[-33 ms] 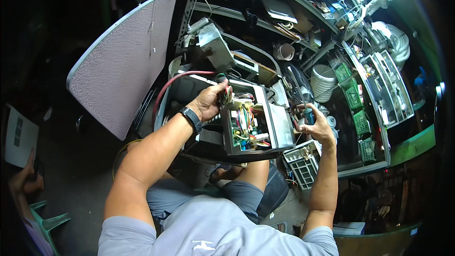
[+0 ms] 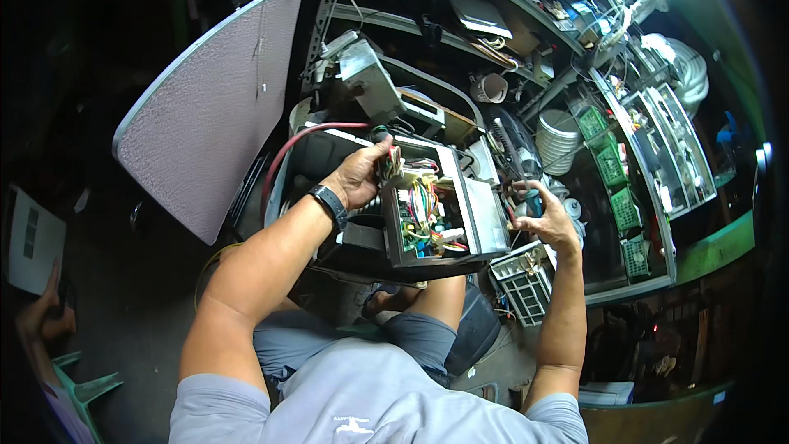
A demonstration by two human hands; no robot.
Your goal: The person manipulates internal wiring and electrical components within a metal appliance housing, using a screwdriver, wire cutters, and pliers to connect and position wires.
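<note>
A left hand, a dark watch at its wrist, closes thumb and fingers on a bundle of wires at the upper left of an open box. Between the two hands, the box shows multicoloured wires crowded above a circuit board. To its right, the right hand curls around a blue-handled tool, its tip hard to make out. A red hose arcs at left; green baskets line the right.
</note>
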